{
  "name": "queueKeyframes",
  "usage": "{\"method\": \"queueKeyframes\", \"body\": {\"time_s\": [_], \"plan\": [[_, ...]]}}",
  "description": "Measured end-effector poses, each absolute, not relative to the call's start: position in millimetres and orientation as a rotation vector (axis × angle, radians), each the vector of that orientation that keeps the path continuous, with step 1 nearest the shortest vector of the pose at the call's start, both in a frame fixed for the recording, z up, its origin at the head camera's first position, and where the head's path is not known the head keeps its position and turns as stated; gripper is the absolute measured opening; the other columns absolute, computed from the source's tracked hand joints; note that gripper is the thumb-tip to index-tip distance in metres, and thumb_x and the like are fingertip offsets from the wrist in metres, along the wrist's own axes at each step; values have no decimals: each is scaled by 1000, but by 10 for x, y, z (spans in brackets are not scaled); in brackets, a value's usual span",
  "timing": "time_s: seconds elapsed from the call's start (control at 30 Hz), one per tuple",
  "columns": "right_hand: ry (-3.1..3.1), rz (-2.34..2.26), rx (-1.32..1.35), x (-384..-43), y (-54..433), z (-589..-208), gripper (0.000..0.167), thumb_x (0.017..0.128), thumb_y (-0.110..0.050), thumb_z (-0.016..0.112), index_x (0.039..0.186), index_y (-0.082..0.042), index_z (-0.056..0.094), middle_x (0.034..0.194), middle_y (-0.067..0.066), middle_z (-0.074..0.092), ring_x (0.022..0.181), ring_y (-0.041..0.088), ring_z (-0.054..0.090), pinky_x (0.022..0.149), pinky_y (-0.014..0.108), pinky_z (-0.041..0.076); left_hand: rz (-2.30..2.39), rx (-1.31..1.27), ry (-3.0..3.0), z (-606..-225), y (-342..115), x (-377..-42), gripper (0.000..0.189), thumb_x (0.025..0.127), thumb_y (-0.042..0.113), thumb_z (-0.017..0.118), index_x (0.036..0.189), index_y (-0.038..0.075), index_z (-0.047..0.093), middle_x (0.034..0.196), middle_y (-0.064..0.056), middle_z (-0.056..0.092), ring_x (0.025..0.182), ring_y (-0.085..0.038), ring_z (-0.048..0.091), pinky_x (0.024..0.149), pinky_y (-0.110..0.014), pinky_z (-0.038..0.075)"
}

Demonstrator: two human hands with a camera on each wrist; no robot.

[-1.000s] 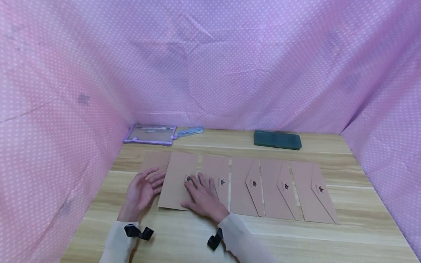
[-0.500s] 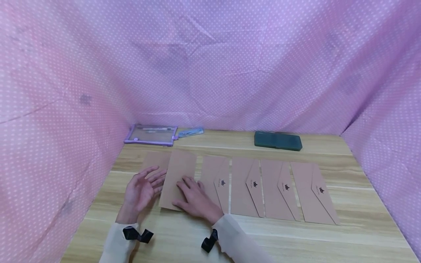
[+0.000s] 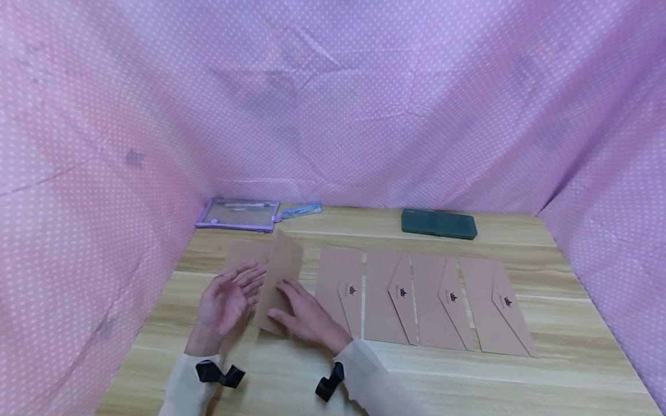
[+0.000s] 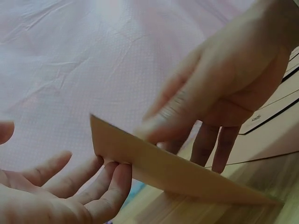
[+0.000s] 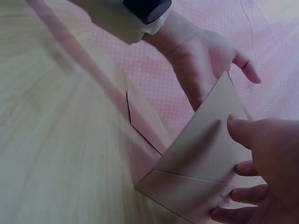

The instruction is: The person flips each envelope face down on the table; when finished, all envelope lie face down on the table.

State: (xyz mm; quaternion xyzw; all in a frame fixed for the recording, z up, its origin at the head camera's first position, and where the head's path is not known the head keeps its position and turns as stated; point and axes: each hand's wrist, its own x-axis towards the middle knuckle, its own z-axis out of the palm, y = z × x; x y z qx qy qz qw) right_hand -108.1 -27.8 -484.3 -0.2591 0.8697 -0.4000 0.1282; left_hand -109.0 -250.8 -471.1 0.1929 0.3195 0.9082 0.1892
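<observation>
A brown paper envelope (image 3: 285, 260) stands tilted off the table between my two hands. My left hand (image 3: 221, 306), palm up with fingers extended, touches one face of it with the fingertips; the left wrist view shows these fingertips (image 4: 122, 175) at its edge. On the opposite face, my right hand (image 3: 309, 320) rests its thumb and fingers, spread near the flap and small print. Both hands partly cover the envelope (image 5: 201, 144). Another brown envelope (image 3: 247, 253) lies flat behind my left hand, partly hidden.
To the right, several brown envelopes (image 3: 387, 300) with crown-printed flaps lie in a row. A purple-edged clear pouch (image 3: 241, 215), a blue item in clear wrapping (image 3: 302, 210) and a dark green case (image 3: 439, 223) sit along the back, before a pink dotted curtain (image 3: 338, 115).
The envelope between my hands has tilted up from lying nearly flat, its right edge shifting left. My right hand has moved left with it and covers its print. My left hand barely moved.
</observation>
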Motion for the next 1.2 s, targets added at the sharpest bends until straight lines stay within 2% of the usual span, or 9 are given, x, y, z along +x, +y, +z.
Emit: {"method": "queueKeyframes", "body": {"time_s": [0.17,0.27,0.4,0.53,0.8,1.03,1.2], "plan": [[2455,-1301,-723,-1084,-272,-4823,60,102,-43,51,152,-13,38,158,8,42,139,24,50,112,40,46,2520,562,906,-4733,-2459,-1089,66,105,17,-5,145,1,46,141,-12,61,128,-22,59,98,-33,53],[2412,-1365,-702,-1082,-262,-4806,58,103,-42,50,151,-12,37,153,9,47,131,24,55,107,39,50,2505,590,919,-4764,-2428,-1093,65,105,16,-4,145,-1,45,142,-12,60,130,-23,57,102,-35,52],[2340,-1440,-660,-1074,-251,-4767,60,104,-44,47,153,-11,35,154,12,46,128,26,58,106,40,51,2492,632,937,-4821,-2395,-1097,64,106,13,-3,145,-2,46,144,-11,59,133,-23,56,105,-39,51],[2269,-1521,-613,-1067,-248,-4735,63,104,-47,45,154,-10,33,155,17,44,129,31,58,105,42,51,2478,644,997,-4880,-2366,-1090,62,106,11,0,143,-1,49,144,-8,60,132,-20,57,105,-37,52],[2244,-1583,-545,-1041,-232,-4699,67,102,-46,50,156,-11,30,158,20,39,125,35,62,101,43,55,2437,462,1200,-4944,-2301,-1053,55,108,11,11,133,10,60,133,2,67,123,-11,62,97,-28,54],[2244,-1587,-543,-1016,-188,-4678,67,102,-47,50,156,-12,30,161,16,36,124,34,63,102,42,54,2289,277,1519,-4962,-2234,-1033,48,107,12,25,120,26,69,120,16,70,110,-2,62,89,-24,52],[2223,-1607,-482,-1004,-158,-4663,69,100,-48,52,156,-14,29,161,15,36,125,33,63,101,44,54,2223,253,1627,-4956,-2180,-1039,42,105,10,34,118,26,70,119,17,70,110,-2,63,91,-27,54]]}}
